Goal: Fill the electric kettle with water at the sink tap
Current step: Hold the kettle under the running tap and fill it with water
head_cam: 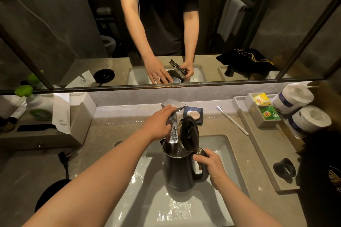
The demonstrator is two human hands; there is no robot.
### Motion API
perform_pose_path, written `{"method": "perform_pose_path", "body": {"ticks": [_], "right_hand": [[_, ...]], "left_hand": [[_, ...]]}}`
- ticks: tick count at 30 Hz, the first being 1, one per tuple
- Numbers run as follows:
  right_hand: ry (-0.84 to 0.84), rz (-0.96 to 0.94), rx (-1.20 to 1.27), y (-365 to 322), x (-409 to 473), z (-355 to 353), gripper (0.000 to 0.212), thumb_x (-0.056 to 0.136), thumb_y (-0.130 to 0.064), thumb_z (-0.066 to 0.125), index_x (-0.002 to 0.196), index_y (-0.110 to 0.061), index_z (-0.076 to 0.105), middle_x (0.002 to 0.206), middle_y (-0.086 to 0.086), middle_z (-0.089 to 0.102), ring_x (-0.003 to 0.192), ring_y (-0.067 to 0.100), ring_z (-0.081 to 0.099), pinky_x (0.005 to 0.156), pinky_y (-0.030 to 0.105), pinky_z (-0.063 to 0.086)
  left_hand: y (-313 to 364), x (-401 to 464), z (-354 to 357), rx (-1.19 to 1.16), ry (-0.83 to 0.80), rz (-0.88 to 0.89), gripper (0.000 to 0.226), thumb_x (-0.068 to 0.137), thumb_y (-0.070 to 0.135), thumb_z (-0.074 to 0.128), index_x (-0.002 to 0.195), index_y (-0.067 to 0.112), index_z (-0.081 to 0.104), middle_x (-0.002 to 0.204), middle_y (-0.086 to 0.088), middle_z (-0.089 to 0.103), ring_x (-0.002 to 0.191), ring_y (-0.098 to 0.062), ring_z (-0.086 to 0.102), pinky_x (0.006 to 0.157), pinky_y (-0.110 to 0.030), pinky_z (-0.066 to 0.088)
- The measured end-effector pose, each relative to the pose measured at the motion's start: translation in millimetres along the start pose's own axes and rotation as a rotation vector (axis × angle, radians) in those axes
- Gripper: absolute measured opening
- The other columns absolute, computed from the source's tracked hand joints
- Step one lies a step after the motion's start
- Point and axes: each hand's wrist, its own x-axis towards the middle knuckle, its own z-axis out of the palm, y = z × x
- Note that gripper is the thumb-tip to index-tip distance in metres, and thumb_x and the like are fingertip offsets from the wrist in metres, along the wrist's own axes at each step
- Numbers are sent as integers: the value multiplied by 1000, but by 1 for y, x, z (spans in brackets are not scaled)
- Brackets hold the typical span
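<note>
A black electric kettle [179, 171] stands upright inside the white sink [221, 149], its lid [190, 132] hinged open. The chrome tap [173, 127] reaches over the kettle's mouth, and water runs from its spout into the kettle. My right hand [210, 166] grips the kettle's handle on the right side. My left hand [158, 123] rests on the tap, fingers laid over its flat lever at the top. Water glistens on the sink floor around the kettle's base.
The kettle's round base [49, 195] with cord and plug lies on the counter at the left. A soap dish [193, 114], a toothbrush [232, 120], a tray with tea bags [265, 105], two paper rolls [302, 112] and a black ring object [285, 168] sit at the right. A mirror [73, 24] spans the back wall.
</note>
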Motion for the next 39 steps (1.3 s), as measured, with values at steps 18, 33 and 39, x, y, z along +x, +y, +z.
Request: {"method": "perform_pose_path", "body": {"ticks": [18, 33, 39], "right_hand": [[-9, 4, 12, 2, 1, -1, 32, 51, -33, 84, 68, -14, 65, 55, -4, 63, 49, 7, 59, 54, 28, 46], [-15, -11, 34, -4, 2, 4, 26, 51, -30, 84, 64, -17, 66, 54, -3, 63, 48, 9, 59, 55, 30, 46], [-13, -18, 31, -3, 2, 4, 17, 56, -25, 83, 61, -21, 67, 53, -4, 63, 49, 9, 59, 55, 30, 46]], "left_hand": [[-2, 1, 2, -1, -3, -3, 72, 82, 16, 57, 146, 30, 27, 157, 0, 25, 137, -24, 32, 108, -39, 31], [-3, 1, 3, -2, -12, -1, 74, 82, 15, 58, 146, 30, 24, 157, 2, 23, 138, -23, 31, 107, -39, 33], [-4, 1, 4, 3, -11, -3, 74, 83, 15, 59, 146, 31, 24, 157, 3, 22, 137, -23, 32, 106, -39, 36]]}}
